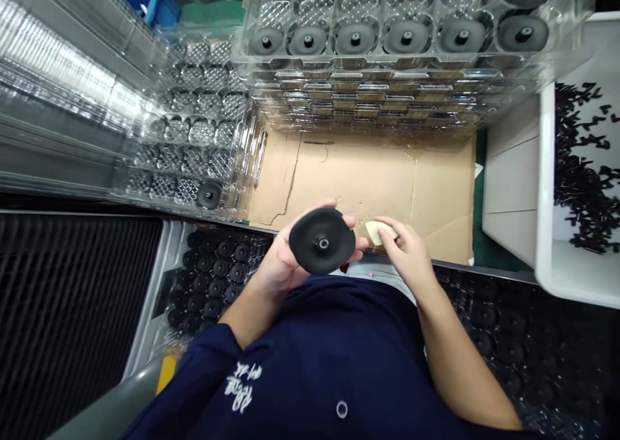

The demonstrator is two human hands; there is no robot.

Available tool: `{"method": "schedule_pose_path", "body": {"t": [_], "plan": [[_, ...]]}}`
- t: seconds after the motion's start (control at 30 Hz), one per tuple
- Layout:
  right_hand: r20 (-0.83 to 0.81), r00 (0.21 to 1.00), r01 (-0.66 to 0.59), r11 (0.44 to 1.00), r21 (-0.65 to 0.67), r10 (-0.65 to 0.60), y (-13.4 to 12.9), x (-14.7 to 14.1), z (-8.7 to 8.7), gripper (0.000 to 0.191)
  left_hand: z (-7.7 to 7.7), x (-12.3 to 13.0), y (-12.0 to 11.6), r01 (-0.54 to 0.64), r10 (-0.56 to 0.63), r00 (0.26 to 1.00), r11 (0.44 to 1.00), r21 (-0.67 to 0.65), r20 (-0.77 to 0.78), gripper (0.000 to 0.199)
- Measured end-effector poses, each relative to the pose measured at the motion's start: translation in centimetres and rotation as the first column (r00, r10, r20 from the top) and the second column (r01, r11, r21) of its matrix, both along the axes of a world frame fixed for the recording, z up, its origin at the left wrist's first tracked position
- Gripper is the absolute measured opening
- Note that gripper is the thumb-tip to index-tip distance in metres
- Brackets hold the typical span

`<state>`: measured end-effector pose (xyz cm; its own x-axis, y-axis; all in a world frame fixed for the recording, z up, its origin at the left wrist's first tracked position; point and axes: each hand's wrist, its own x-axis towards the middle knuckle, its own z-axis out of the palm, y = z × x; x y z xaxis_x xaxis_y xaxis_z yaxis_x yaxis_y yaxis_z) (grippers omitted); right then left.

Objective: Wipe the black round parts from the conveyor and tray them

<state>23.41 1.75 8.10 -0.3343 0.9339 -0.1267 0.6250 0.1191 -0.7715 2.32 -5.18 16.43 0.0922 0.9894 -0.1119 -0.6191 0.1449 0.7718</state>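
My left hand (pixel 285 259) is closed around a black, rounded disc-shaped part (pixel 314 249) with a short hollow stem at its centre, turned toward me. Its fingertips show along the part's right and upper edges. Just to the right, my right hand (pixel 409 249) pinches a small cream-white pad (pixel 375 231) between thumb and fingers, apart from the black part. Both hands are over the front edge of a cardboard sheet (pixel 358 181) on the bench.
Stacked clear plastic trays (pixel 387 62) at the back hold similar black parts. Another clear tray (pixel 194 136) stands left, with one black part (pixel 209 195) in it. On the right, a white bin (pixel 545 201) contains many small black pieces (pixel 588 168).
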Motion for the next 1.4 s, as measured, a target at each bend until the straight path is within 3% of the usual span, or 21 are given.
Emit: {"method": "schedule_pose_path", "body": {"t": [0.1,0.17,0.23,0.33,0.37,0.43,0.53,0.6,0.67,0.7,0.77,0.83,0.9,0.93,1.0,1.1,1.17,1.27,1.33,1.4], "plan": [[-0.010,0.993,-0.114,0.993,0.033,0.114,0.5,-1.8,-0.1,0.030,-0.9,0.9,0.2,0.014,-0.001,0.997,0.987,0.160,-0.077,0.064],[0.000,0.988,-0.155,0.986,0.054,0.155,1.1,-3.4,-1.0,0.031,-1.6,0.8,0.4,-0.016,0.105,0.957,0.950,0.313,-0.271,0.069],[0.033,0.989,-0.143,0.987,0.067,0.141,1.5,-4.7,-2.2,0.032,-2.2,0.4,0.6,0.025,0.285,0.792,0.868,0.496,-0.540,0.089],[0.062,0.996,-0.075,0.985,0.155,0.066,1.1,-5.2,-2.7,0.040,-2.6,-0.3,0.9,0.187,0.513,0.425,0.756,0.627,-0.746,0.115],[0.035,0.998,-0.056,0.969,0.240,0.049,0.8,-4.9,-2.3,0.045,-2.6,-0.5,0.9,0.210,0.545,0.351,0.747,0.631,-0.762,0.118],[-0.046,0.995,-0.059,0.880,0.472,0.091,0.1,-3.8,-0.7,0.056,-2.7,-0.7,0.9,0.211,0.555,0.289,0.758,0.617,-0.780,0.119],[-0.034,0.961,-0.173,0.693,0.699,0.274,-0.4,-1.6,2.1,0.054,-2.7,-0.5,0.9,0.189,0.451,0.324,0.830,0.525,-0.831,0.115],[-0.006,0.926,-0.266,0.660,0.703,0.379,-0.4,-0.5,3.4,0.036,-2.6,0.0,1.2,0.182,0.276,0.404,0.910,0.373,-0.872,0.097],[-0.101,0.904,-0.264,0.730,0.630,0.415,-0.6,0.0,3.9,0.021,-2.5,0.6,1.5,0.194,0.027,0.522,0.970,0.149,-0.852,0.057],[-0.183,0.901,-0.226,0.785,0.577,0.393,-0.8,0.1,3.9,0.027,-2.5,0.9,1.7,0.206,-0.080,0.574,0.977,0.048,-0.815,0.040],[-0.311,0.900,-0.137,0.874,0.466,0.306,-1.2,0.2,3.5,0.048,-2.2,1.3,2.3,0.218,-0.198,0.633,0.973,-0.073,-0.748,0.036],[-0.339,0.910,-0.083,0.906,0.415,0.238,-1.3,0.4,2.7,0.055,-1.7,1.0,3.2,0.182,-0.188,0.638,0.979,-0.091,-0.747,0.033],[-0.300,0.936,-0.049,0.911,0.409,0.185,-0.8,1.0,1.4,0.049,-0.6,0.1,4.5,0.095,-0.080,0.583,0.995,-0.029,-0.808,0.022],[-0.278,0.950,-0.017,0.915,0.403,0.140,-0.2,1.5,0.6,0.045,0.3,-0.5,5.4,0.048,-0.001,0.521,0.998,0.028,-0.853,0.016],[-0.229,0.973,0.056,0.918,0.392,0.039,1.1,2.7,-1.4,0.040,2.4,-1.8,7.8,0.030,0.187,0.317,0.978,0.207,-0.930,0.010],[-0.162,0.986,0.108,0.909,0.403,-0.046,2.5,4.2,-4.6,0.044,6.0,-3.0,13.1,0.191,0.444,0.057,0.874,0.446,-0.894,0.009],[-0.128,0.990,0.114,0.899,0.424,-0.065,2.7,4.7,-6.2,0.047,7.9,-2.8,17.5,0.288,0.511,-0.060,0.831,0.475,-0.857,0.009],[-0.097,0.992,0.121,0.882,0.455,-0.086,2.3,4.7,-7.4,0.046,9.4,-1.3,24.8,0.372,0.511,-0.164,0.824,0.427,-0.844,0.023],[-0.092,0.990,0.138,0.872,0.469,-0.107,2.0,4.6,-7.6,0.045,9.5,0.0,29.4,0.436,0.445,-0.202,0.839,0.327,-0.872,0.041],[-0.098,0.987,0.157,0.863,0.480,-0.125,1.9,4.6,-7.6,0.044,8.7,1.5,33.5,0.387,0.439,-0.207,0.858,0.339,-0.875,0.035]]}}
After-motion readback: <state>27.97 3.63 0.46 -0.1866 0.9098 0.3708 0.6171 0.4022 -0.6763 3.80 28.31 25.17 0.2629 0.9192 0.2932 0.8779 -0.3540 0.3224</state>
